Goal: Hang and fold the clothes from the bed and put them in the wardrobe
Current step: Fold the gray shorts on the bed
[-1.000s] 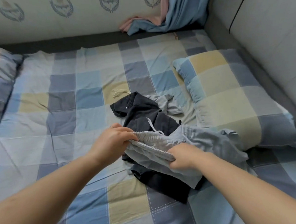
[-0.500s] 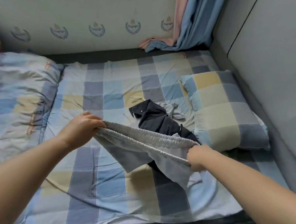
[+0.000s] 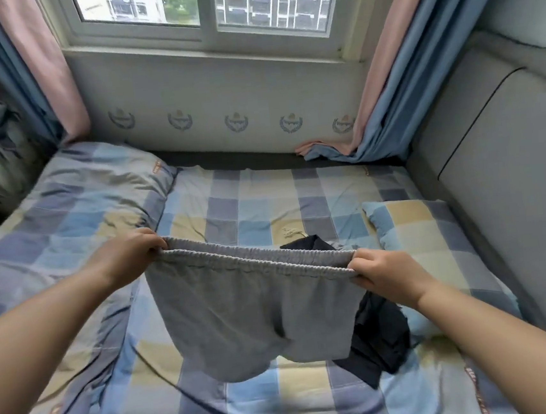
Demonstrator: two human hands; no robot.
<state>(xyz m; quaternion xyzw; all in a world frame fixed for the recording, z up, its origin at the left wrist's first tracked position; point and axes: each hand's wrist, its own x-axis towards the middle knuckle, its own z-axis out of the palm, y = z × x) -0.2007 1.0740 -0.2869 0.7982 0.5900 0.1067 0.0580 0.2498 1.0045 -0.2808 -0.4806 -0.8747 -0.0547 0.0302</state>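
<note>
Now the left hand (image 3: 126,257) and right hand (image 3: 388,275) each pinch 1 end of the waistband of the grey shorts (image 3: 255,312), held up above the bed (image 3: 297,201); if 1 pinch slips, the shorts may drop onto the dark clothes (image 3: 381,336).

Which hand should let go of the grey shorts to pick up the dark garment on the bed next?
Probably the right hand: the dark garment lies just below it, while the left hand grips the grey shorts farther away.

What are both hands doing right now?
Left hand: closed, gripping the grey shorts at the waistband's left end.
Right hand: closed, gripping the waistband's right end.
</note>
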